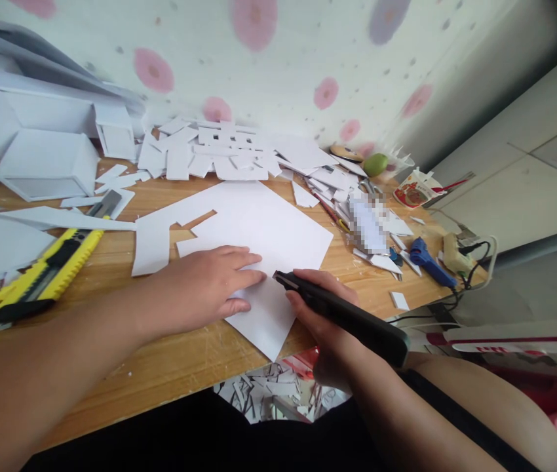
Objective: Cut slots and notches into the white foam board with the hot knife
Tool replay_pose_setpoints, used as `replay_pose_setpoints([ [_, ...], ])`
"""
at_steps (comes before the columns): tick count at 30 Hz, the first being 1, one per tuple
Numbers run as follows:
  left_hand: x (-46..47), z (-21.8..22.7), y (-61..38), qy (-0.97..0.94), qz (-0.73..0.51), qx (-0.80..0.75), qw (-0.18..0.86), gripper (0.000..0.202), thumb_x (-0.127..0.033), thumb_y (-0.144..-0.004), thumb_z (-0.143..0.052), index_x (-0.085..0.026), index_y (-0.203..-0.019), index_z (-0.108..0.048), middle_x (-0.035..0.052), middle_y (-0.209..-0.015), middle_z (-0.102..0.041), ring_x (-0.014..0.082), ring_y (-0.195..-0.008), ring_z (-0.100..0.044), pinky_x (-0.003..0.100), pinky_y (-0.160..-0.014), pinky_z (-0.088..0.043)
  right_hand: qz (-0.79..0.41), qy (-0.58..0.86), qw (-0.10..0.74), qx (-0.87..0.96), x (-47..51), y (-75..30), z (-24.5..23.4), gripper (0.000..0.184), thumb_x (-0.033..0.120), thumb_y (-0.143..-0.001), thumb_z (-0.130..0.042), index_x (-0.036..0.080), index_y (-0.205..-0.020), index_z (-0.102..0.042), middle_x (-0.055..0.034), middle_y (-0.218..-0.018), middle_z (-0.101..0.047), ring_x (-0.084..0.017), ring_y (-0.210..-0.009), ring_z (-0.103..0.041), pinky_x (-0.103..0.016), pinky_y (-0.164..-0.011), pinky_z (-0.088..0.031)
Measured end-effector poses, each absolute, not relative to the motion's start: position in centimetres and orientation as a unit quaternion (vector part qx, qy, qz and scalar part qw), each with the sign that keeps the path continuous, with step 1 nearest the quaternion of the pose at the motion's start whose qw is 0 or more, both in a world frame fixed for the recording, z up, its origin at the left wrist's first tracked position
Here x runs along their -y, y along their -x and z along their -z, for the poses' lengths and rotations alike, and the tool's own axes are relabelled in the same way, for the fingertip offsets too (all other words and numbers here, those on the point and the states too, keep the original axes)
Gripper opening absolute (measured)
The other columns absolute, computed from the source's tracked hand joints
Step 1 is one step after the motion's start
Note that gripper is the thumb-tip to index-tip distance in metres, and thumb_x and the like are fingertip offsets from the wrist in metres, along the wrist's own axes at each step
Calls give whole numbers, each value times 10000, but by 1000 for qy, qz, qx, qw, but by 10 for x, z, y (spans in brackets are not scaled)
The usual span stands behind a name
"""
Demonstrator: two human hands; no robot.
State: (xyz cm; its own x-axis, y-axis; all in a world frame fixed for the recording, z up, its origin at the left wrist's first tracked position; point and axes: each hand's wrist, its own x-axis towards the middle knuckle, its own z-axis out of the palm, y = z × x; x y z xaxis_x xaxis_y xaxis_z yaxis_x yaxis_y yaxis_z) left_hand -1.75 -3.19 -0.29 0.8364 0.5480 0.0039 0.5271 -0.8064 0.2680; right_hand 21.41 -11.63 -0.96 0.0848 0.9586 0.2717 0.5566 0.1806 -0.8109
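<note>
A large white foam board sheet (268, 223) with notches cut into its left side lies on the wooden table, one corner jutting past the front edge. My left hand (210, 282) rests flat on it, fingers spread. In my right hand (327, 314) is a black utility knife (347, 314), gripped along its handle and slanting down to the left. Its tip is over the sheet, close to my left fingertips; whether the blade touches the board I cannot tell. A yellow and black utility knife (47, 269) lies to the left of my left hand.
White box-shaped models (47, 160) stand at the back left. Cut board scraps (234, 151) pile along the wall. On the right are a blue glue gun (430, 262), a power strip (458, 255), a paper cup (416, 189) and a green fruit (375, 164). Offcuts (268, 390) fill a container below the edge.
</note>
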Motion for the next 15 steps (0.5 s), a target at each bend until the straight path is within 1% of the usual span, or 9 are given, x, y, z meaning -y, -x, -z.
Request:
replay_pose_setpoints([
  [6,31,5,16,-953,-53,-276,109,446,-316,-891,-722,-244,-1326,-654,135,-1492,-569,358,-1361,-530,530,-1076,-493,-194,576,437,663,116,-214,11,201,294,-785,-730,230,-975,-737,-60,-905,-799,-218,-790,-765,-362,-753,-637],
  [11,31,6,15,-954,-50,-274,107,461,-308,-888,-728,-225,-1335,-652,148,-1492,-564,372,-1360,-524,552,-1070,-489,-183,567,438,673,115,-214,11,178,287,-798,-721,232,-966,-739,-48,-879,-798,-206,-756,-765,-336,-707,-643],
  [15,32,5,16,-954,-48,-277,103,455,-317,-888,-725,-232,-1330,-656,146,-1485,-569,366,-1350,-532,523,-1065,-489,-168,572,435,675,115,-214,12,188,294,-793,-723,229,-967,-744,-55,-886,-802,-217,-759,-770,-347,-706,-647],
])
